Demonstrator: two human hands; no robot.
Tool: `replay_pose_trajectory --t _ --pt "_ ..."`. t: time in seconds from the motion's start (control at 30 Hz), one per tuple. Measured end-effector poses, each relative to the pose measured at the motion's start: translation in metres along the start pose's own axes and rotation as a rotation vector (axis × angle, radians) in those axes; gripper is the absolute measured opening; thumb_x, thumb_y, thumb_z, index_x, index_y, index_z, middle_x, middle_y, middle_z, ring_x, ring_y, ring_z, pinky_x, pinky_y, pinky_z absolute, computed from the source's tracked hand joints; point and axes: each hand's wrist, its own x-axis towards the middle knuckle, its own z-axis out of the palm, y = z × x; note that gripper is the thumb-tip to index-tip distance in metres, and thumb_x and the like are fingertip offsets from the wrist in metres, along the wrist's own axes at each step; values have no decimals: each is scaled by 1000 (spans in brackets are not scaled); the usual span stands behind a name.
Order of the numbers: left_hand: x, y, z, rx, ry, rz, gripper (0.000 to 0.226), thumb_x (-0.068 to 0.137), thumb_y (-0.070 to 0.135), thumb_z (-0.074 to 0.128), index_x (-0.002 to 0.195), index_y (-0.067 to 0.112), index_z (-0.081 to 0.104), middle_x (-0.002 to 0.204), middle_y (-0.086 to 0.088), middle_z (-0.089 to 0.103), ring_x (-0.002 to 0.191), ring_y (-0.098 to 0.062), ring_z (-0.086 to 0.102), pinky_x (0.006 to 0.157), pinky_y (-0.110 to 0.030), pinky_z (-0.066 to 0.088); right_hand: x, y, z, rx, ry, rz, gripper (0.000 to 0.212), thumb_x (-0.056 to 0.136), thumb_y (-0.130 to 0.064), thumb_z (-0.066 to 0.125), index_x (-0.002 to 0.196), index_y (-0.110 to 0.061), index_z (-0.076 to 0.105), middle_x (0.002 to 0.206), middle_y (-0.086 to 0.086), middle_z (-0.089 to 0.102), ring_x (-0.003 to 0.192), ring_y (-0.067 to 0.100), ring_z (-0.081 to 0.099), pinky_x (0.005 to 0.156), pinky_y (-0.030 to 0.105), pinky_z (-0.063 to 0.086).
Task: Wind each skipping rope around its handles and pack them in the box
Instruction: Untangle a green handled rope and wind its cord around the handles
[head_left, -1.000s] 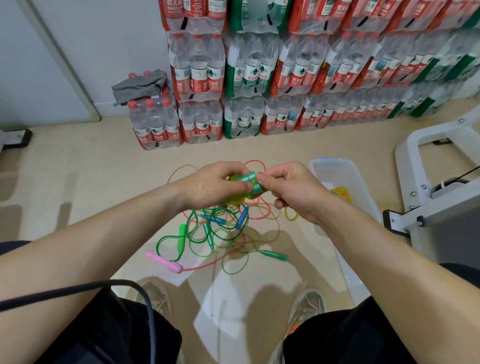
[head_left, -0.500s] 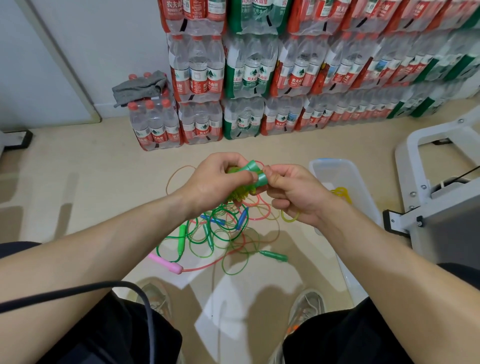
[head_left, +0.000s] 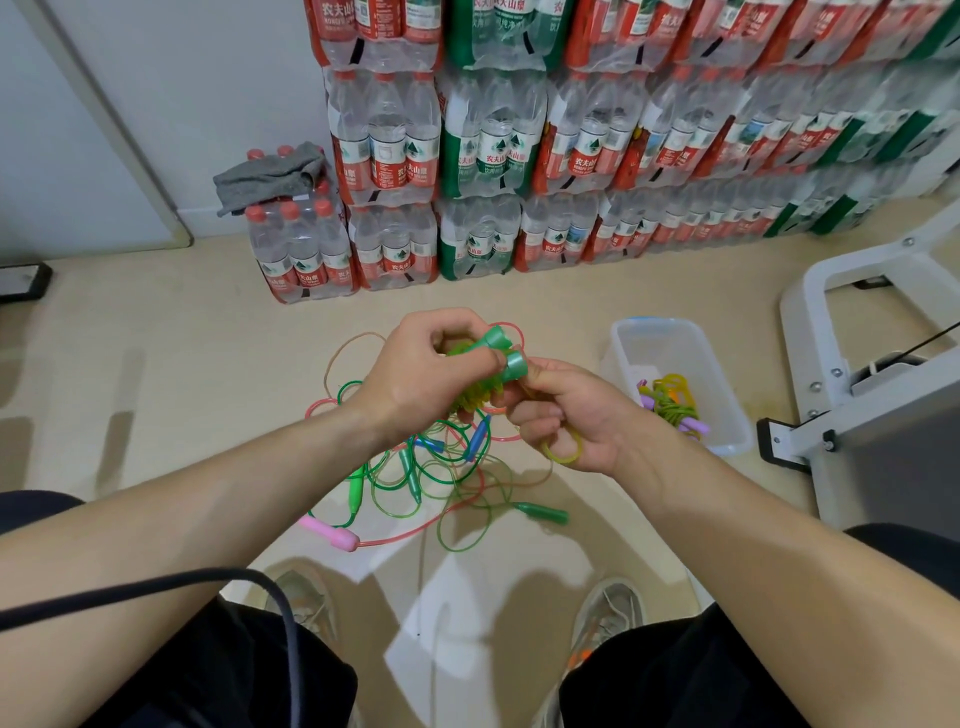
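My left hand (head_left: 415, 374) grips a green skipping rope (head_left: 475, 392) wound in coils around its two green handles, whose ends (head_left: 506, 353) stick out to the right. My right hand (head_left: 566, 415) pinches the rope's loose yellow-green end, and a small loop (head_left: 563, 447) hangs below its fingers. Beneath the hands a tangle of loose ropes (head_left: 441, 467) lies on the floor, with green, blue and pink handles. To the right stands a clear plastic box (head_left: 675, 338) holding wound ropes (head_left: 672, 402).
Stacked packs of water bottles (head_left: 519, 156) line the wall ahead, one with a grey cloth (head_left: 270, 174) on top. A white metal frame (head_left: 857, 338) stands at the right. My shoes (head_left: 608, 608) rest on the floor below, and a black cable (head_left: 156, 587) crosses my left leg.
The wound bundle has tilted so its handle ends point up and right. My right hand has dropped lower, pulling the loose end down into a loop.
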Motion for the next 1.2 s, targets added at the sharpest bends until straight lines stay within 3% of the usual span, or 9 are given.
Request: replay_pose_trajectory --t 0.1,0.3,0.43,0.57,0.73,0.83,0.93,1.03,1.2 --pt "3 2 2 -93 63 -33 8 78 10 68 72 11 62 58 -6 58 42 -20 50 39 -24 43 3 4 4 24 -8 5 26 105 -10 39 82 -11 52 57 2 50 36 0 28 33 10 19" --pt "7 -4 2 -137 168 -99 13 71 17 62 74 5 58 54 -8 56 39 -23 48 45 -27 35 10 12 12 -82 70 -10 28 106 -20 45 78 -15 49 54 -6 22 40 3 18 35 15 9" --pt "10 -12 -2 -77 183 -181 10 83 9 64 76 11 59 57 -8 58 38 -23 50 42 -22 33 12 18 16 -221 192 -65 25 103 -17 49 78 -13 52 49 -8 22 38 4 16 36 15 10" --pt "14 -11 -7 -65 104 -340 9 91 14 50 92 12 59 66 -18 63 41 -25 53 41 -21 31 17 36 21 -363 291 -122 23 99 -15 48 78 -17 56 51 -9 26 39 7 18 37 16 15" --pt "17 -1 -13 -351 -68 -491 22 82 8 43 103 15 47 91 -23 59 59 -32 61 50 -26 41 16 23 15 -407 348 -154 24 100 -19 53 77 -18 58 52 -8 30 42 7 18 38 18 14" --pt "15 0 -16 -430 -174 -456 54 64 -3 53 113 17 40 99 -25 56 70 -34 65 54 -29 50 14 15 14 -378 346 -152 31 99 -14 50 68 -20 53 50 -8 30 47 9 15 40 19 10" --pt "13 -3 -14 -332 -174 -349 67 69 -16 68 124 17 46 97 -19 60 72 -28 66 60 -28 54 13 13 16 -363 334 -150 29 99 -12 48 71 -20 51 55 -6 28 47 9 15 40 19 10" --pt "12 -5 -13 -321 -109 -286 62 83 -18 63 134 15 50 90 -12 66 72 -25 66 59 -24 53 13 13 17 -364 290 -134 26 101 -16 46 76 -20 52 58 -6 23 46 8 14 38 18 11" --pt "10 -5 -15 -390 -101 -323 59 87 -15 60 138 12 49 86 -12 66 71 -25 65 59 -23 54 12 13 19 -426 254 -107 28 101 -21 47 75 -19 54 56 -7 22 45 7 14 37 19 12"
